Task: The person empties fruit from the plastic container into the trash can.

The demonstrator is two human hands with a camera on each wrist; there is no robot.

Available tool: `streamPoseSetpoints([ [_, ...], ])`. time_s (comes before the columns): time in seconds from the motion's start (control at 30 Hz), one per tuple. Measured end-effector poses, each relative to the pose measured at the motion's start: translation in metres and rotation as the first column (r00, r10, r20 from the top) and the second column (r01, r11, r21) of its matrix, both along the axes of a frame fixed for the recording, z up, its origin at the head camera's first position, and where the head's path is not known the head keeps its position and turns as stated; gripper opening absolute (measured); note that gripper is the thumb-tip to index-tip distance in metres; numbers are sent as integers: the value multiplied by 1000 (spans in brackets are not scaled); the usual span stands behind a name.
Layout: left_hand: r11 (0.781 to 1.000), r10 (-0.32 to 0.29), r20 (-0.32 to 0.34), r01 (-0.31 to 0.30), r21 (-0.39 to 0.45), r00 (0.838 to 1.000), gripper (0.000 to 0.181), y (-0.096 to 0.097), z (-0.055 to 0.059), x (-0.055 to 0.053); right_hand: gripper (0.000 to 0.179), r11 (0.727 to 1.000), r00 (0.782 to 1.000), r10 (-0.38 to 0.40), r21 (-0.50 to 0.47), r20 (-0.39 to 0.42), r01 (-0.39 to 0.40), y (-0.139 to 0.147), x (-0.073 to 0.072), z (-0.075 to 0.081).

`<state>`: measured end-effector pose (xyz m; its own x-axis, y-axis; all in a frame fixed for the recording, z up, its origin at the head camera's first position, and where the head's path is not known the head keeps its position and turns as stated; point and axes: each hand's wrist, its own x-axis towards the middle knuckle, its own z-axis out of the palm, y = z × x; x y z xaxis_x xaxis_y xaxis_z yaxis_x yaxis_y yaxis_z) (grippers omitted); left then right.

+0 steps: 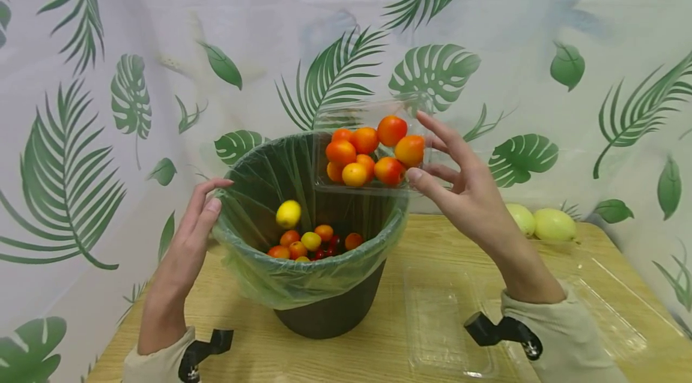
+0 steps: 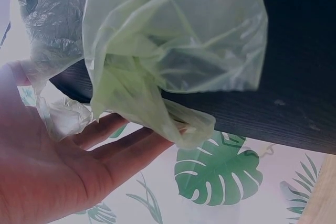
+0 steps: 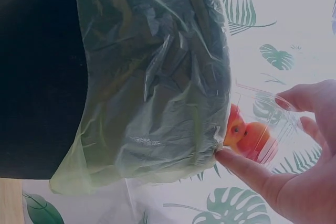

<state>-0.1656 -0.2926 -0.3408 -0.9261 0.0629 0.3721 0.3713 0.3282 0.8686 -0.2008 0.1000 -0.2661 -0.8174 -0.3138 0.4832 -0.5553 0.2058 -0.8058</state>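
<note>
My right hand grips the side of a clear plastic tray, thumb in front and fingers behind. The tray is tilted above the right rear rim of a dark bin and holds several round orange-red fruits. A translucent green liner covers the bin's rim. Inside lie several orange, yellow and dark red fruits, with a yellow fruit higher up, whether falling or resting I cannot tell. My left hand rests against the liner at the left rim, its fingers extended beside a bunched fold.
An empty clear plastic tray lies on the wooden table right of the bin, with another clear container further right. Two pale green-yellow fruits sit at the back right. A leaf-printed curtain hangs close behind and at the left.
</note>
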Motion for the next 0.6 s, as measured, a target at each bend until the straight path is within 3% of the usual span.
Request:
streamPoseSetpoints([
  [0.6, 1000, 1, -13, -1, -10, 1000, 42, -1, -1, 0, 74, 999, 994, 29, 45, -105, -25, -4, 5, 1],
])
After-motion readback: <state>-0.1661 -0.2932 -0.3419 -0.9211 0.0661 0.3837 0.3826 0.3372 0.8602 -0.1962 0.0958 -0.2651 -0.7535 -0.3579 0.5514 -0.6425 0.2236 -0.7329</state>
